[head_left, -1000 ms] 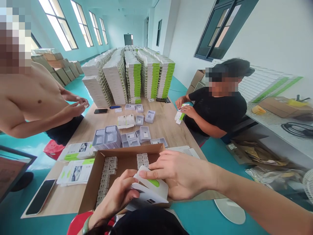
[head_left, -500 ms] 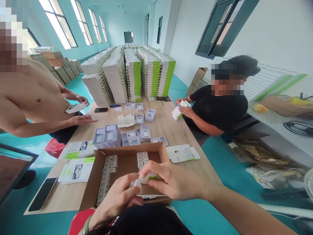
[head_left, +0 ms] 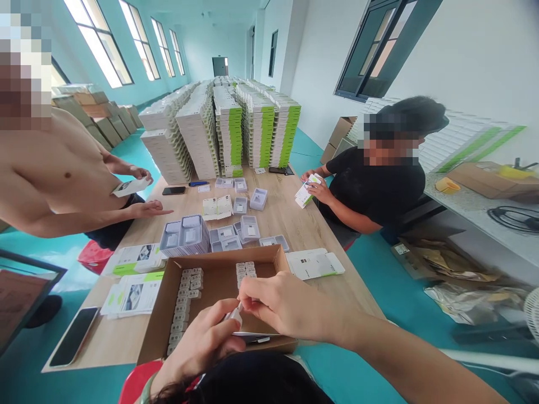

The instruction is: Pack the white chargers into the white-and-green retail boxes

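Observation:
Low over the near side of an open cardboard box [head_left: 223, 260], both my hands work on a small white carton [head_left: 236, 318], mostly hidden by my fingers. My left hand [head_left: 213, 334] is closed round its left end. My right hand [head_left: 278, 303] pinches at its upper edge, thumb against fingertips. A pale flat edge shows beneath my fingers. Inside the cardboard box, small white printed blocks [head_left: 180, 308] stand along the left side, and more white blocks [head_left: 245, 269] sit near the back right.
Flat printed cartons [head_left: 137, 294] and a phone [head_left: 74, 336] lie left of the box. Behind it are stacked plastic trays [head_left: 185, 235] and an opened carton [head_left: 314, 264]. Two people work at the table's sides; tall carton stacks [head_left: 229, 134] stand at the far end.
My right fingers have drawn together at the carton's upper edge, and its green-marked face no longer shows. The hand of the person on the left has shifted slightly right.

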### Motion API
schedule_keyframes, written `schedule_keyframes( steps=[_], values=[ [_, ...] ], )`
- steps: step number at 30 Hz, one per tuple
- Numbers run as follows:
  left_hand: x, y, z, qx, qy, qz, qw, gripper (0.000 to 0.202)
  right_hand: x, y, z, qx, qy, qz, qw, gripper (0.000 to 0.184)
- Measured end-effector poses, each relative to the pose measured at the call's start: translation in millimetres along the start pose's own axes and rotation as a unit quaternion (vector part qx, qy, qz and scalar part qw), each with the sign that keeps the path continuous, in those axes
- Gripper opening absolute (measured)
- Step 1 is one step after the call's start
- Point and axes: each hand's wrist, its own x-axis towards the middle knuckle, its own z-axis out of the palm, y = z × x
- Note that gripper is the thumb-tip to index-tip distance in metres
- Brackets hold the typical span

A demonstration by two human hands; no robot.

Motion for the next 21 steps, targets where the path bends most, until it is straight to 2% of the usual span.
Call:
schedule_keyframes(
  steps=[6,10,15,18,21],
  values=[
    [14.1,6.8,-3.8,0.015,-0.005,0.031,0.999,0.043,0.0,-10.9,-4.0,-0.156,-0.06,0.016,0.986,0.014],
    [27.9,11.4,-8.6,0.039,0.0,0.072,0.997,0.043,-2.8,-16.0,-2.0,-0.205,-0.087,0.034,0.974,0.008],
    [37.3,9.9,-17.0,0.073,-0.029,0.119,0.99,0.039,-5.2,-12.1,-2.8,-0.139,-0.072,0.045,0.987,0.007],
    [38.8,9.0,-20.8,0.093,-0.023,0.133,0.986,0.038,-6.5,-8.0,-2.2,-0.06,-0.038,0.045,0.996,0.007],
    [39.5,9.6,-23.1,0.1,-0.018,0.13,0.986,0.038,-8.7,-8.6,1.2,-0.032,-0.009,0.067,0.997,0.004]
  ],
)
